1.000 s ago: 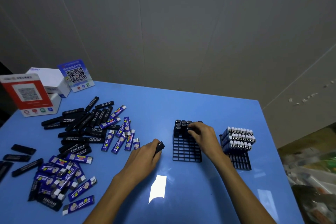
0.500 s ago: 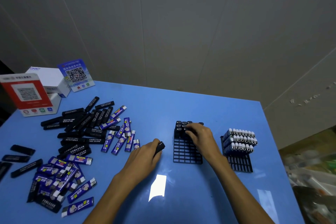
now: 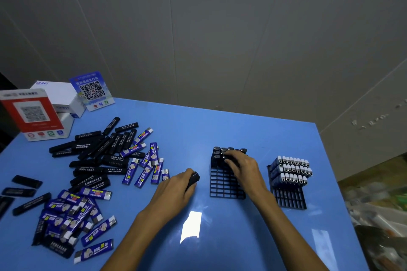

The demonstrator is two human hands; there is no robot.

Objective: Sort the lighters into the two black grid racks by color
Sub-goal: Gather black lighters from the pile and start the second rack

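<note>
Two black grid racks stand on the blue table. The left rack [image 3: 224,185] holds black lighters [image 3: 220,152] in its far rows. The right rack [image 3: 289,199] holds several rows of blue lighters with white caps [image 3: 290,169]. My right hand [image 3: 243,168] rests on the left rack, its fingers on the black lighters there; what they grip is hidden. Just left of that rack, my left hand [image 3: 174,193] holds a black lighter [image 3: 193,179]. Loose black lighters [image 3: 97,156] and blue lighters [image 3: 145,167] lie scattered at the left.
A red QR-code stand [image 3: 33,114], a white box [image 3: 59,97] and a blue QR-code card [image 3: 92,90] stand at the table's far left corner. The table's right edge drops off beside the right rack, with clutter on the floor [image 3: 378,215] beyond it.
My right hand has crept slightly toward the far rows of the left rack. My left hand keeps its black lighter in the same spot.
</note>
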